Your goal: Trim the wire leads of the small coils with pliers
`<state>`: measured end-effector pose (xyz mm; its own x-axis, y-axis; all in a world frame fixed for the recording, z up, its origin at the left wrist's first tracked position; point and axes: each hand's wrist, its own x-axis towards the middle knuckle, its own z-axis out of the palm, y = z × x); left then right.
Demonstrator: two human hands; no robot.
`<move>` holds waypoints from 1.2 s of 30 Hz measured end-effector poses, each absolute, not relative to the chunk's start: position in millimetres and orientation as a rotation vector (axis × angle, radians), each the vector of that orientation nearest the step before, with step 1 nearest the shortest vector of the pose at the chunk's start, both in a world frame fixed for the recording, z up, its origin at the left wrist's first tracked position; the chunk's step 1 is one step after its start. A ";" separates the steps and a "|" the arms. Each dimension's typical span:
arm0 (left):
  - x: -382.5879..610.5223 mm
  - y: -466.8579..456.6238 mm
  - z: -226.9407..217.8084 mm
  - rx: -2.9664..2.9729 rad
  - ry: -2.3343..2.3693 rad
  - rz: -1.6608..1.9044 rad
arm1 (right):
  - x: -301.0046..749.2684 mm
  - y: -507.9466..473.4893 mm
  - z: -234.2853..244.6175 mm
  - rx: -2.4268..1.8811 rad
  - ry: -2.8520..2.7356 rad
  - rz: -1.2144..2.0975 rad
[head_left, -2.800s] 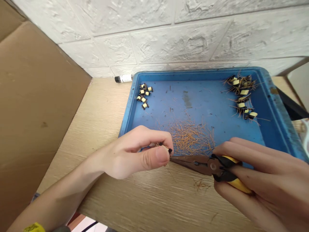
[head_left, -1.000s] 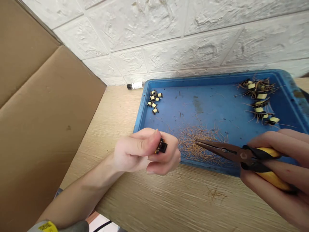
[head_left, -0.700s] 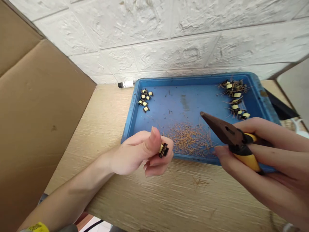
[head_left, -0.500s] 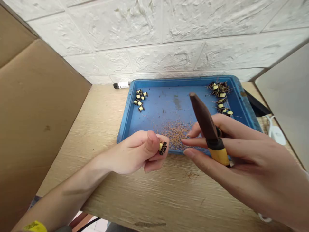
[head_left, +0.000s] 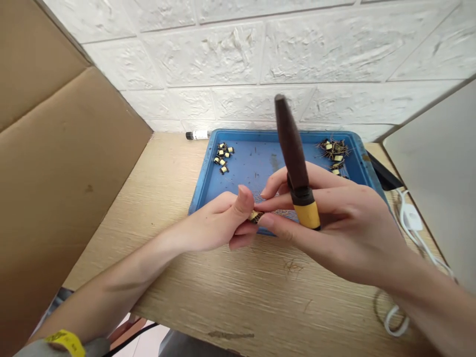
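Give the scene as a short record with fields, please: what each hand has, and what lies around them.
Left hand: pinches a small yellow-and-black coil component
Right hand: grips closed long-nose pliers, tips up
Under hands: blue tray on a wooden table
In tray: coil components without leads; coil components with wire leads; orange wire clippings
Left of tray: cardboard sheet
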<state>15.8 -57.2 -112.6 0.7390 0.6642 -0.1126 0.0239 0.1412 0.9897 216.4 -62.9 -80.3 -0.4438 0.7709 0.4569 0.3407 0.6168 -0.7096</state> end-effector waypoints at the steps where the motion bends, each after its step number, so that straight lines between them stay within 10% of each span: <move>1: 16.1 -56.2 -113.8 1.351 0.632 0.501 | 214.4 -62.9 -79.7 -0.875 -2.021 0.668; 36: 17.0 -74.5 -123.9 1.872 0.743 1.100 | 211.8 -60.0 -67.1 -1.144 -1.832 1.122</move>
<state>17.0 -74.5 -123.9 0.4442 0.7979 0.4075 0.0802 -0.4884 0.8689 211.8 -60.0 -67.1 -0.3711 0.9223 0.1080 0.3227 0.2372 -0.9163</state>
